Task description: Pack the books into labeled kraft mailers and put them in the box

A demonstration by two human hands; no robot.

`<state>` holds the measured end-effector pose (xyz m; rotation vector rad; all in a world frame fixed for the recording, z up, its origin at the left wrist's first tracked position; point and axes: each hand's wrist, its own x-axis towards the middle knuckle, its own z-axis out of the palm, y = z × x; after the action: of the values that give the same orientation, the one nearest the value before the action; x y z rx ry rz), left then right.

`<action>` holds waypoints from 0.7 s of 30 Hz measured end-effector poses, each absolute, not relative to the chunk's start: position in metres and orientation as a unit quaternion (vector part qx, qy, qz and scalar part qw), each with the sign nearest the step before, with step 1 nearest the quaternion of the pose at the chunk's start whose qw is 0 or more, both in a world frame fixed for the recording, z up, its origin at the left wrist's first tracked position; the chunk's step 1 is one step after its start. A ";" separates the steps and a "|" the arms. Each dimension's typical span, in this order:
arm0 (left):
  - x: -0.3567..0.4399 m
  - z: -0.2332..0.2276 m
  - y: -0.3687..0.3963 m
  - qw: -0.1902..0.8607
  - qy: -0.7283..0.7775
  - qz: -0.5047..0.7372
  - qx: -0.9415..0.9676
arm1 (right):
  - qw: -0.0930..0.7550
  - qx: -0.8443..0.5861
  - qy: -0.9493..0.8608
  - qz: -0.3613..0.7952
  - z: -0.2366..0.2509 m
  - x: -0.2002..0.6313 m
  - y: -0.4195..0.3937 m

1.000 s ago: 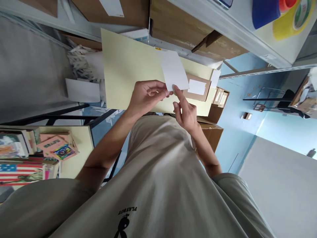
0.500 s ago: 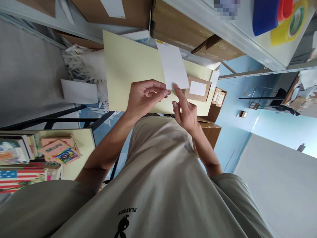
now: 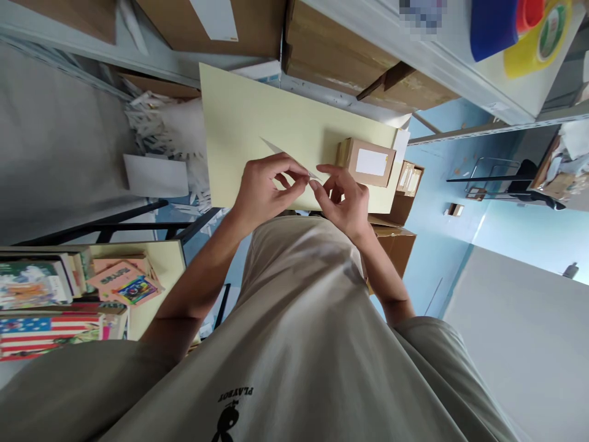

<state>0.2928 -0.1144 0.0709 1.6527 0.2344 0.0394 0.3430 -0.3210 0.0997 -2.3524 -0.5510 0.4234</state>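
Between our two bare hands we have a thin white sheet (image 3: pixel 272 146), tilted nearly edge-on to us above the table, its far corner pointing away to the left. Our left hand (image 3: pixel 263 187) pinches its near end between thumb and fingertips; our right hand (image 3: pixel 346 199) is curled narrow beside it, thumb and forefinger close together at the sheet's corner, though we cannot tell whether they grip it. Below us the pale yellow table (image 3: pixel 248 110) carries a small brown cardboard box (image 3: pixel 350 158) just to the right of our right hand, a white label (image 3: pixel 370 162) on its top; the faces we see are closed, so its contents are hidden. Past the table's right end, a carton (image 3: pixel 401 207) holds pale, block-like items (image 3: pixel 409 180), too small for us to identify. Beyond the table's left end, we see white strips (image 3: pixel 151 126) heaped beside a brown cardboard panel (image 3: pixel 161 86); we cannot make out whether a container holds them. Across the table stands a large brown carton (image 3: pixel 338 46), its inside out of our sight, and at upper right a grey shelf (image 3: pixel 442 64) bears a blue object (image 3: pixel 492 31) and a yellow tape roll (image 3: pixel 519 58).
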 end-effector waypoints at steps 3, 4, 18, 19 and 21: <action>0.287 0.065 -0.113 0.653 0.072 0.038 0.753 | 0.338 -0.901 -0.226 0.153 0.097 0.345 -0.319; 0.286 0.063 -0.113 0.648 0.058 0.047 0.758 | 0.341 -0.899 -0.232 0.147 0.096 0.345 -0.318; 0.270 0.047 -0.109 0.632 -0.016 0.055 0.773 | 0.393 -0.874 -0.210 0.195 0.096 0.335 -0.315; 0.269 0.042 -0.109 0.635 -0.009 0.053 0.770 | 0.403 -0.868 -0.202 0.207 0.094 0.335 -0.316; 0.270 0.026 -0.107 0.639 0.020 0.052 0.767 | 0.432 -0.855 -0.179 0.224 0.091 0.335 -0.318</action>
<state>0.2704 -0.1072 0.0259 1.7496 0.0463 0.1180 0.3347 -0.3181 0.0914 -2.1316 -0.4458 0.5571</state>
